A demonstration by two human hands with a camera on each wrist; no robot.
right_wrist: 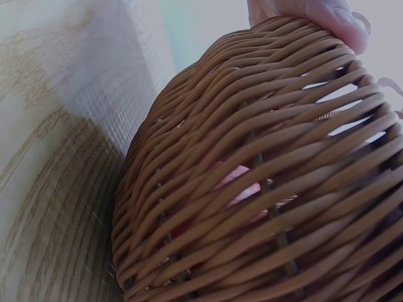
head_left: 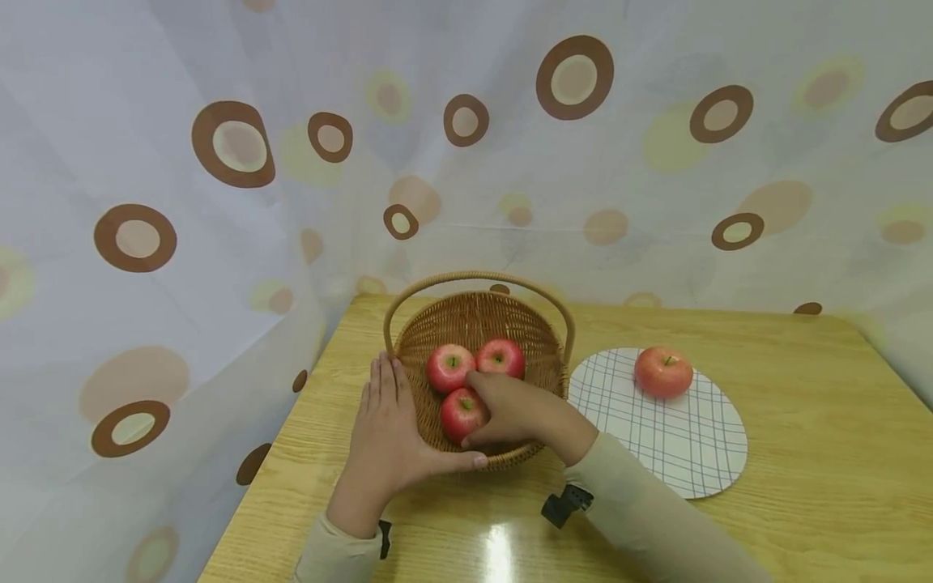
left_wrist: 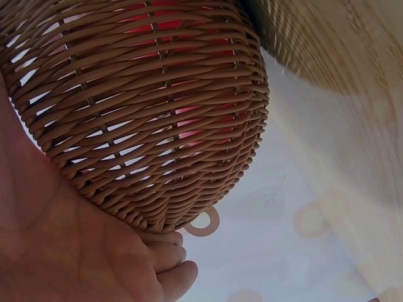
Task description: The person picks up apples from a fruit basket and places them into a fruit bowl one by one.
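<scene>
Clearly, the basket [head_left: 474,314] is braced by the left hand [head_left: 386,441] from about 8 o'clock, fingers straight along the outer wicker and thumb stretched along the near rim. The right hand [head_left: 519,407] comes over the rim from 4 o'clock and holds the front apple [head_left: 461,415] at the basket's 7 o'clock between thumb and fingers; whether its hidden fingertips reach underneath cannot be told. The hands are apart, though their thumbs lie near each other. A second apple [head_left: 448,368] sits at 10 o'clock and a third apple [head_left: 501,356] at 1 o'clock, so a gentle grip should keep the fruit from knocking together. A firm left palm would probably stop the basket sliding, and the right wrist should stay clear of the handle [head_left: 477,276] arching at 12 o'clock.
</scene>
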